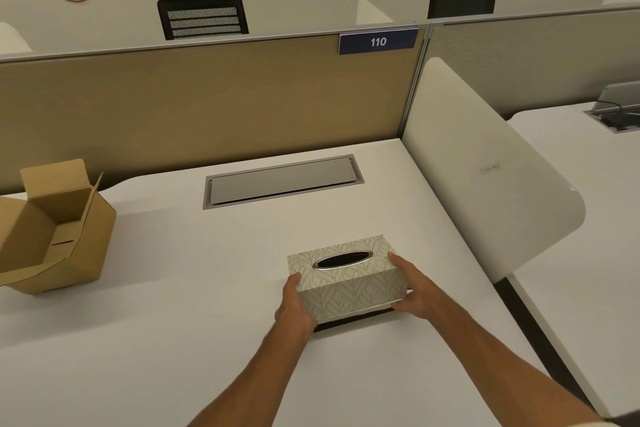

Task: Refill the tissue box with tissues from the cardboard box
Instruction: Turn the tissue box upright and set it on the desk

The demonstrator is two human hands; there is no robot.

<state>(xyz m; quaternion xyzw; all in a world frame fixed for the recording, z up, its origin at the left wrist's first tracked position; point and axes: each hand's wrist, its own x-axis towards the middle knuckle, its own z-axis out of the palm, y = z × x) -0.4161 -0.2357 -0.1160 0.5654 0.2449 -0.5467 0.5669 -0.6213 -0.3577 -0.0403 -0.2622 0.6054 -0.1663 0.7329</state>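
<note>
A pale, leaf-patterned tissue box [349, 284] with a dark oval slot on top sits on the white desk [194, 288] at centre right. My left hand [294, 305] grips its left end and my right hand [410, 288] grips its right end. A dark gap shows under the box's near edge, so the cover looks slightly raised off its base. No tissue shows in the slot. An open brown cardboard box [59, 236] stands at the desk's left edge, flaps up. The part of its inside that I see holds nothing.
A grey cable hatch [282, 180] is set flush into the desk behind the tissue box. A tan partition with a "110" sign [378, 42] closes the back. A white curved divider [485, 166] bounds the right side, with another desk beyond it.
</note>
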